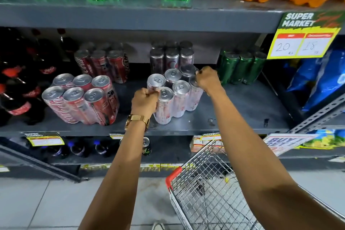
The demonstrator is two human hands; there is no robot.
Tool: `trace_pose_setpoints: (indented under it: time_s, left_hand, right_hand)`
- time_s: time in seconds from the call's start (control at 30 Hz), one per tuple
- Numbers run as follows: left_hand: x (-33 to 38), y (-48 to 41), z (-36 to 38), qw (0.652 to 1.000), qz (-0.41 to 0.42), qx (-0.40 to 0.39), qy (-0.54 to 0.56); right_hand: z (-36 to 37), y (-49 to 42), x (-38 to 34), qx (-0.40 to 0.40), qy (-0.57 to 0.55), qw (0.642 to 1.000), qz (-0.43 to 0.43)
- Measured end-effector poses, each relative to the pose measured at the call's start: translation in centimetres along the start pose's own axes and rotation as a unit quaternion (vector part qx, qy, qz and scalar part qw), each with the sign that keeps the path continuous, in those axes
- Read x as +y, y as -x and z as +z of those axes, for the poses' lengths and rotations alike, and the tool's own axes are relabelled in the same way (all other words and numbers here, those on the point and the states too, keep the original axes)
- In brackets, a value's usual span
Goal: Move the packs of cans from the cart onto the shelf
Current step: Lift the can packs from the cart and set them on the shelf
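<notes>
**Silver six-pack set down on shelf, both hands on the wrap**

Grey steel shelf (pixel 242 110), smooth and scuffed, bears the pack. Left hand (pixel 144 101) and right hand (pixel 207 78) are clenched on the shrink film at opposite corners of the silver can pack (pixel 175 95). Left of the grip: red can pack (pixel 80 99). Behind: a second silver pack (pixel 171 56). Below-right: wire cart (pixel 211 188), seemingly empty. Risk, judged: thin glossy film could tear or slip; tall slim cans could tip into neighbours.

Silver can pack (pixel 175 95) | we count six, shrink-wrapped, upright | on grey shelf (pixel 242 110) | wire cart (pixel 205 192) below-right
</notes>
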State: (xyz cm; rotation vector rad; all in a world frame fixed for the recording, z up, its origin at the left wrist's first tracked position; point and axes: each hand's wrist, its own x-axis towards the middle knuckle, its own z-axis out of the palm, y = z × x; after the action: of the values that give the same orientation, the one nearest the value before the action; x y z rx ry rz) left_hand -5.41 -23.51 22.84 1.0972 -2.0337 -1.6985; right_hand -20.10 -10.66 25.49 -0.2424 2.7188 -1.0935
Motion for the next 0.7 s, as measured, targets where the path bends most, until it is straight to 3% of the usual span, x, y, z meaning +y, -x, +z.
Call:
trace_pose_setpoints:
  time_s: [0.2, 0.33, 0.4, 0.53, 0.63, 0.7]
  left_hand:
    - [-0.6, 2.7, 1.0, 0.997, 0.042, 0.029, -0.063]
    - [-1.7, 8.5, 3.6, 0.965, 0.198, 0.130, -0.114]
    - [-3.2, 11.3, 5.6, 0.942, 0.281, 0.121, -0.140]
    - [-7.6, 15.3, 10.4, 0.934, 0.330, -0.027, -0.136]
    - [-11.9, 17.8, 14.7, 0.942, 0.235, -0.180, -0.154]
    - [-14.9, 19.1, 18.1, 0.925, 0.129, -0.291, -0.206]
  right_hand:
    - [0.8, 2.7, 2.2, 0.012, -0.072, 0.996, -0.046]
    - [0.6, 7.4, 6.4, 0.079, -0.169, 0.981, -0.060]
    - [0.8, 10.8, 9.8, 0.131, -0.210, 0.967, -0.058]
    - [1.4, 17.4, 18.5, 0.157, -0.230, 0.960, 0.025]
    - [2.0, 22.4, 26.3, 0.178, -0.196, 0.952, 0.154]
    - [2.3, 25.9, 31.6, 0.196, -0.167, 0.931, 0.257]
